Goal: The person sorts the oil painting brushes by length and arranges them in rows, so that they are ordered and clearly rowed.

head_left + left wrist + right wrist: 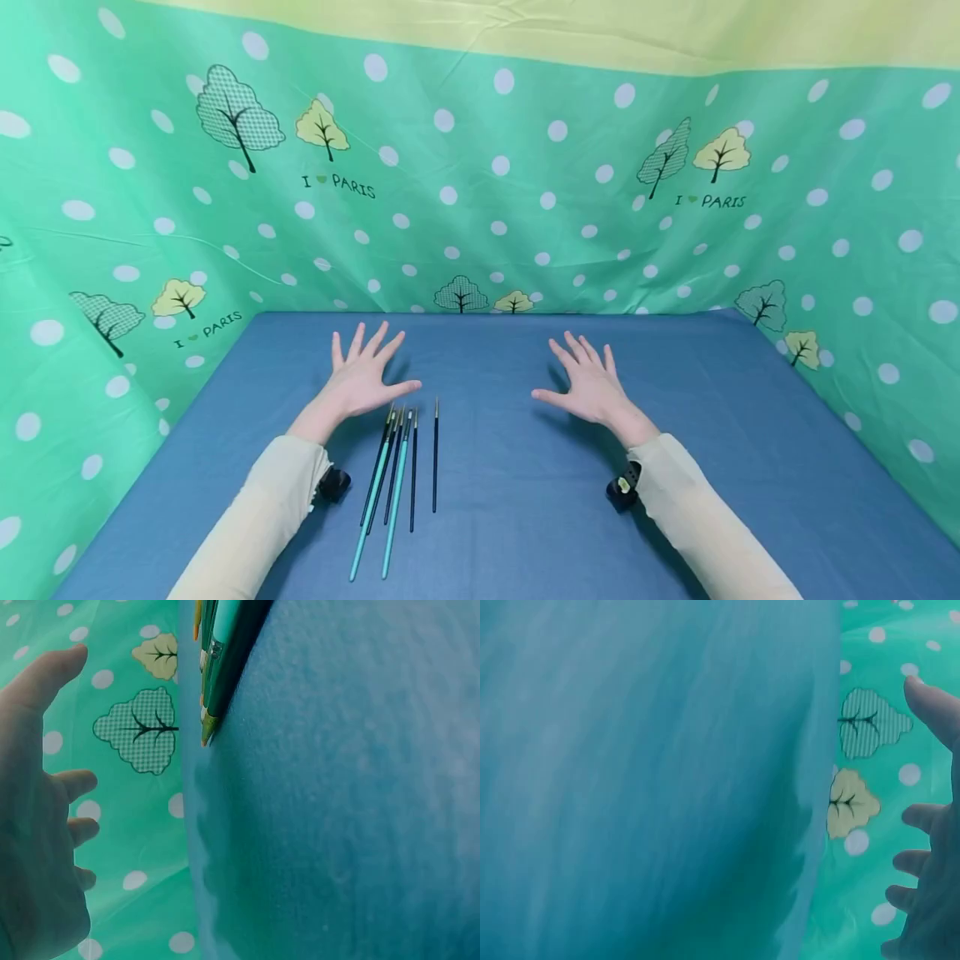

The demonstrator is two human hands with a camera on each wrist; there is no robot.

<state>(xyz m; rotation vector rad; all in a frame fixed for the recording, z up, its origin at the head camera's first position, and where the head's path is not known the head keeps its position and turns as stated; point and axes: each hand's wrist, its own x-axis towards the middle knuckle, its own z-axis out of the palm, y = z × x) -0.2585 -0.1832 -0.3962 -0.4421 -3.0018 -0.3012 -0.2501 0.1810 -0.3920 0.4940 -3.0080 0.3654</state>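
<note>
Several thin paintbrushes lie on the blue table, bristles pointing away from me. Two have turquoise handles and are longer; the others are dark. One dark paintbrush lies a little apart on the right. My left hand hovers just beyond the bunch at its left, fingers spread and holding nothing. In the left wrist view, the brush tips show to the right of that hand. My right hand is held over the table to the right of the brushes, fingers spread, also holding nothing.
A blue cloth covers the table. Behind it and at both sides hangs a green curtain with white dots and printed trees. Dark wrist devices sit at both sleeve cuffs.
</note>
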